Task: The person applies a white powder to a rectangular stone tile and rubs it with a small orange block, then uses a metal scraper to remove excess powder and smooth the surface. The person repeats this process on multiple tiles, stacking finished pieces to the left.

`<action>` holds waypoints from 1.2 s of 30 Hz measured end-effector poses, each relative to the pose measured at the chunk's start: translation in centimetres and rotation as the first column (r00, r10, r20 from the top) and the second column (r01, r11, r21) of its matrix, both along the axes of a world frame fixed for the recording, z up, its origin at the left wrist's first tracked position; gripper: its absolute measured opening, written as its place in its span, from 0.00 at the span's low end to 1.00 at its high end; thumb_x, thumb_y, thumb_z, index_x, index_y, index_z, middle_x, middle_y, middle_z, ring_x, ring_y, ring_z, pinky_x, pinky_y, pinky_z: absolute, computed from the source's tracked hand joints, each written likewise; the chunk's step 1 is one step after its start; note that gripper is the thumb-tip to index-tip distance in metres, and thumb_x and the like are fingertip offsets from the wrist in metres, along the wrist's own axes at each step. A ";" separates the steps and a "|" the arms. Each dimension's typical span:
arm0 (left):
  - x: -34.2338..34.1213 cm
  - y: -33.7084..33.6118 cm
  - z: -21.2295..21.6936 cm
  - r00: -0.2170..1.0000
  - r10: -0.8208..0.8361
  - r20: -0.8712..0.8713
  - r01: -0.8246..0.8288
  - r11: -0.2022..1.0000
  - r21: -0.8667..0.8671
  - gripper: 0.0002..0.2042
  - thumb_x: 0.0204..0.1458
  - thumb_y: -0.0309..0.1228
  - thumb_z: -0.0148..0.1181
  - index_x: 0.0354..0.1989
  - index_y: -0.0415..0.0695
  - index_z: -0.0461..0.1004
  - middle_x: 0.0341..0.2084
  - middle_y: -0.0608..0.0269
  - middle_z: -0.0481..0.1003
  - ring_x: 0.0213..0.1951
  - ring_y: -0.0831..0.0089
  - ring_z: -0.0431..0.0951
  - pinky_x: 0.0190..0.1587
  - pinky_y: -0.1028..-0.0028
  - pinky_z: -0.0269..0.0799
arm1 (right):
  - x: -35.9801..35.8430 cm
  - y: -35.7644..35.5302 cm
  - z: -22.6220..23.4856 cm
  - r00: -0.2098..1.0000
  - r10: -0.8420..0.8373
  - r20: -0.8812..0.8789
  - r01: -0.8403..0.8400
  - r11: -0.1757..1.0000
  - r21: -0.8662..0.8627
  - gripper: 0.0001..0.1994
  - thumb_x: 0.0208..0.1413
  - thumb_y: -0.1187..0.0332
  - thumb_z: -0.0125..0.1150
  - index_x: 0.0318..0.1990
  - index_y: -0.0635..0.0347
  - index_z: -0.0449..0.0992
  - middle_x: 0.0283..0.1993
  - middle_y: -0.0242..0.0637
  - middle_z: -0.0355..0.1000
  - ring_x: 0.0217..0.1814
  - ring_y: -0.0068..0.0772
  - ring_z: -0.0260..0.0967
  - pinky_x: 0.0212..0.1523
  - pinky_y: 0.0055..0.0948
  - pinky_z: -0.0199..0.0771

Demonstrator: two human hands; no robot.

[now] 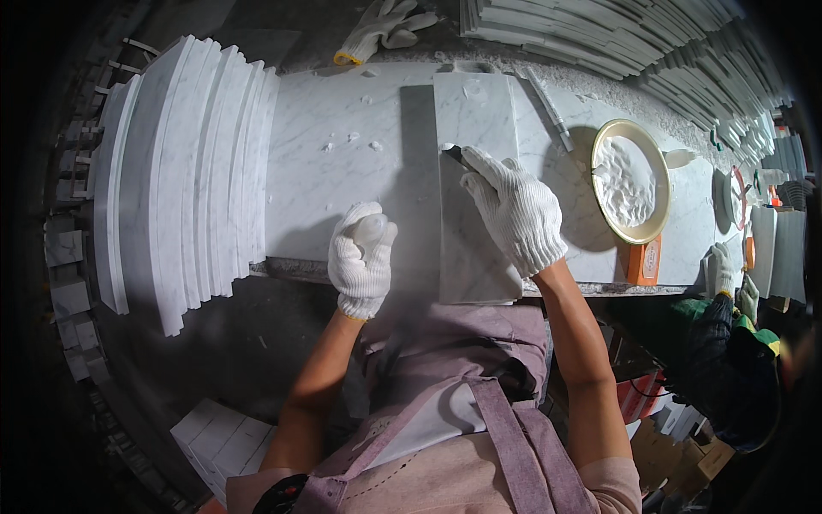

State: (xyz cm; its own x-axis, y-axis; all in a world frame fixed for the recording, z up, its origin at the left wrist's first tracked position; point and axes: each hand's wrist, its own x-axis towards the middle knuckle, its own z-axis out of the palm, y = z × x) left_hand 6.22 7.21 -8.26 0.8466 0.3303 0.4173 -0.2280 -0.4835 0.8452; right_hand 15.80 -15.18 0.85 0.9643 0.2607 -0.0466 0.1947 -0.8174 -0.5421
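Both of my hands wear white knitted gloves. Closed around a small, rounded, whitish translucent piece (370, 229), my left hand (360, 265) hovers near the front of the marble bench top. The kind of that piece is unclear. My right hand (521, 210) rests over a narrow marble tile (475, 111) lying lengthwise in front of me. Its fingertips pinch a small dark flat piece (452, 152) against the tile's surface near the left edge; the glove covers most of it. Right of the tile stands a cream bowl (652, 228) with white paste (625, 182) inside.
Marble tiles (205, 171) stand stacked at the left; more stacks (591, 34) fill the back right. An orange box (644, 261) sits by the bowl, and a grey stick (550, 110) lies behind. Spare gloves (385, 32) lie beyond. A co-worker's gloved hand (719, 267) shows far right.
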 end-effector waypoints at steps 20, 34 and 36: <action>-0.1 0.4 -0.6 0.998 0.037 0.053 -0.045 0.983 0.178 0.20 0.57 0.27 0.72 0.56 0.37 0.73 0.46 0.59 0.80 0.50 0.70 0.79 0.58 0.67 0.75 | -2.2 0.0 0.7 0.997 0.042 0.068 -0.035 0.995 -0.094 0.20 0.65 0.60 0.62 0.64 0.41 0.77 0.35 0.42 0.76 0.30 0.47 0.78 0.30 0.45 0.76; 0.5 -0.1 1.7 0.975 0.018 -0.222 -0.072 0.969 -0.235 0.21 0.58 0.26 0.71 0.58 0.39 0.72 0.50 0.59 0.78 0.53 0.71 0.78 0.58 0.68 0.75 | -2.7 -0.1 0.2 0.996 0.067 0.050 -0.059 0.986 -0.156 0.19 0.66 0.59 0.59 0.64 0.44 0.76 0.37 0.44 0.78 0.32 0.47 0.80 0.29 0.43 0.78; 0.9 0.2 2.8 0.963 -0.011 -0.268 -0.043 0.980 -0.194 0.21 0.58 0.27 0.72 0.58 0.40 0.73 0.51 0.57 0.79 0.52 0.69 0.79 0.57 0.67 0.75 | -3.4 -0.5 0.4 0.996 0.043 0.078 -0.041 0.999 -0.021 0.20 0.66 0.61 0.60 0.65 0.45 0.76 0.37 0.44 0.78 0.34 0.46 0.81 0.30 0.43 0.78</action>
